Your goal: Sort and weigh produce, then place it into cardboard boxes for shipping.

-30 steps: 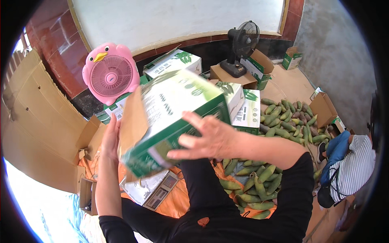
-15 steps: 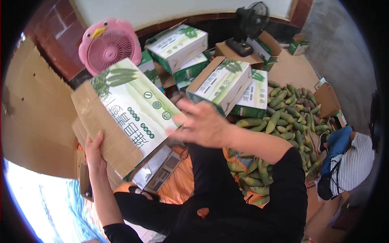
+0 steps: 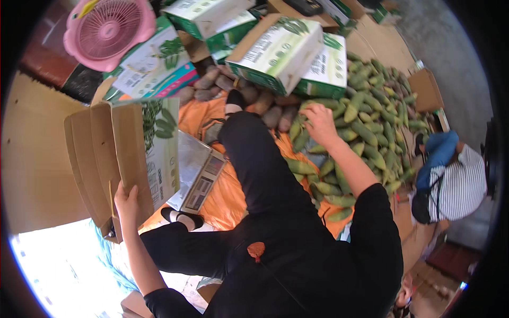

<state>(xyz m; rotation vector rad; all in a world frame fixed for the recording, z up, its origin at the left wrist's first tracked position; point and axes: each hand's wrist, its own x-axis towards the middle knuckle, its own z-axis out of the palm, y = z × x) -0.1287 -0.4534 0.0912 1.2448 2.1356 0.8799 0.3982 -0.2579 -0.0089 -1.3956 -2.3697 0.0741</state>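
My left hand (image 3: pixel 126 204) is closed on the edge of an opened carton (image 3: pixel 164 143) with a white and green printed side. The carton is tilted, its brown flaps (image 3: pixel 93 153) spread toward the left. At the near-left edge of a heap of green radishes (image 3: pixel 366 124), my right hand (image 3: pixel 319 123) has its fingers bent over one radish; its fingertips are partly hidden. Below the carton, on an orange sheet (image 3: pixel 233 191), sits a silver weighing scale (image 3: pixel 193 172).
Packed white-and-green cartons (image 3: pixel 278 50) stand ahead, with reddish-brown roots (image 3: pixel 262 100) before them. A pink fan (image 3: pixel 108 29) is at the far left, a tall cardboard sheet (image 3: pixel 40 153) at the left. Another person in a striped top (image 3: pixel 461 183) sits at the right.
My right hand has left the carton and moved right to the radishes. The carton has swung down and turned, its flaps now opened out. The view has tipped downward.
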